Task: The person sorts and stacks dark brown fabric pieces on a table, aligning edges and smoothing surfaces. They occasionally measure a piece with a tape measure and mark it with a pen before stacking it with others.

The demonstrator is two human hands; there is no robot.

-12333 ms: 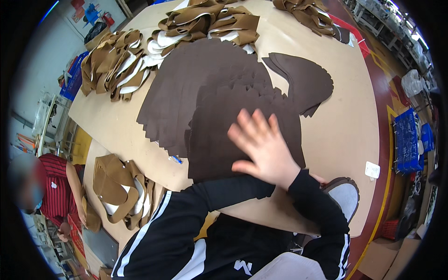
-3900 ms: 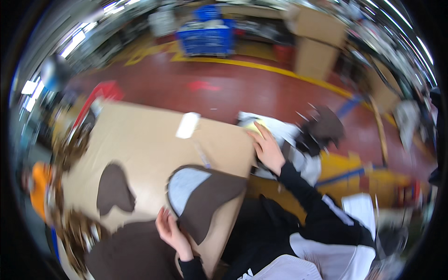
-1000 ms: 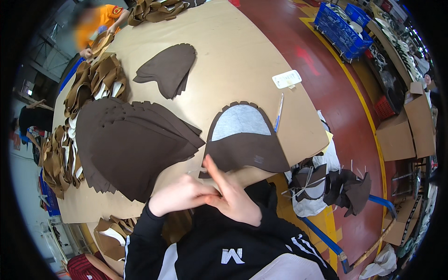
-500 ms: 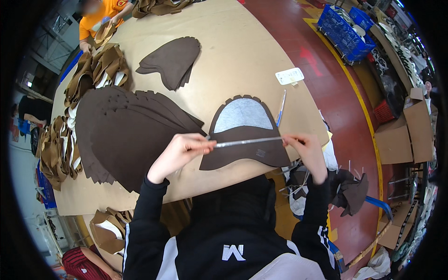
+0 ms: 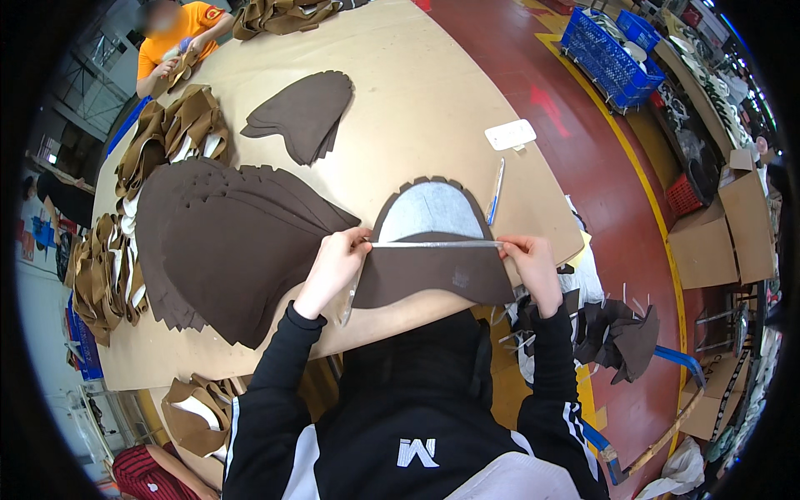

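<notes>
A narrow whitish strip of tape (image 5: 433, 244) stretches between my two hands. It lies across a dark brown cut piece (image 5: 408, 275), along the lower edge of that piece's pale blue-grey patch (image 5: 433, 208). My left hand (image 5: 340, 260) pinches one end at the piece's left edge, and a loose tail hangs below the fingers. The other end is pinched by my right hand (image 5: 531, 262) at the right edge. Left of the piece lies a large fanned stack of dark brown pieces (image 5: 242, 250). A smaller brown stack (image 5: 304, 112) sits farther back.
A pen-like tool (image 5: 497, 193) and a white card (image 5: 510, 134) lie on the table (image 5: 408, 83) to the right. Folded tan pieces (image 5: 196, 121) line the left edge. A co-worker in orange (image 5: 187, 37) handles material at the far left. Brown scraps (image 5: 625, 342) hang off to the right.
Both hands have moved slightly away from me and brought the strip up to the patch's lower edge, where it now runs level. The co-worker's hands have shifted.
</notes>
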